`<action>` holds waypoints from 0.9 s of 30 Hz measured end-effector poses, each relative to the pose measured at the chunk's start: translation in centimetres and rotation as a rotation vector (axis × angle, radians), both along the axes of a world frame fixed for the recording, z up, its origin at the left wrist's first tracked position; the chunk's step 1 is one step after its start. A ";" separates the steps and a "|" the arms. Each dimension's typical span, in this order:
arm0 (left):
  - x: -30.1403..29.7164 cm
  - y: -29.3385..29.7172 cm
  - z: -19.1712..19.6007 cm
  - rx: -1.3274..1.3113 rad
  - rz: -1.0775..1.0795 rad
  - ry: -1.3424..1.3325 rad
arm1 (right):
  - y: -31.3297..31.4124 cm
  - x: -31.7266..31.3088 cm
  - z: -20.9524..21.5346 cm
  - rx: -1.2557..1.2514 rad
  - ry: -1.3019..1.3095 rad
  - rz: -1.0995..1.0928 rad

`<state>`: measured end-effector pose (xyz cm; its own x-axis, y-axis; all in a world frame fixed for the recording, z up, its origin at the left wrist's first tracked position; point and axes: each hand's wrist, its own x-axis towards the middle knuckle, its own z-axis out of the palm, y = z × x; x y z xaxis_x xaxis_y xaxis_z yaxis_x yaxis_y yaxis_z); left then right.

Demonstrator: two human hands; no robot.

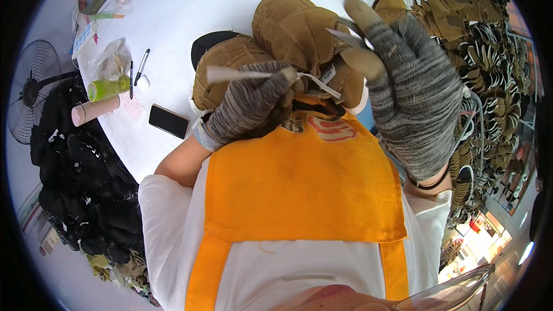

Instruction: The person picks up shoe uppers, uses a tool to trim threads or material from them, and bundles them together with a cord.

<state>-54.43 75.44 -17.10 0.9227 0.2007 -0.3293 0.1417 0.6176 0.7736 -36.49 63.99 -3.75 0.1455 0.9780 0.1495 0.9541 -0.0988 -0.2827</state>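
Two brown quilted shoes, one [294, 29] upright and one [224, 63] to its left, stand on the white table in front of me. My left hand [253, 101], in a grey knitted glove, is closed against the near side of the shoes. A white strip [239, 74] sticks out leftward from its fingers, and a thin white lace [322, 85] runs off to their right. Raised at the right is my right hand [412, 86], gloved likewise with tan fingertips. Between its thumb and forefinger is a pale pointed thing [345, 38], its kind unclear.
On the table [173, 46] lie a phone [168, 121], two pens [141, 67], a green roll [109, 88] and a pink cylinder [95, 109]. A fan [34, 89] and a black heap [86, 178] are at the left. Many brown shoes [489, 75] are stacked at the right.
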 end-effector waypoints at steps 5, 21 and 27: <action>0.0 0.3 -1.8 1.313 0.038 -0.399 | 2.7 0.1 -5.9 0.125 -0.083 0.277; -1.3 1.0 -1.0 1.040 -0.137 -0.122 | -0.6 3.0 -8.5 -0.173 0.110 0.440; -1.6 1.0 -2.3 0.998 -0.087 -0.165 | 0.3 3.3 -7.4 -0.211 0.139 0.520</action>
<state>-56.07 76.47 -19.36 0.9660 0.2443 0.0845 0.0006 -0.3288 0.9444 -33.23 64.33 -11.18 -0.3584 0.9326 -0.0428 0.8474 0.3057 -0.4342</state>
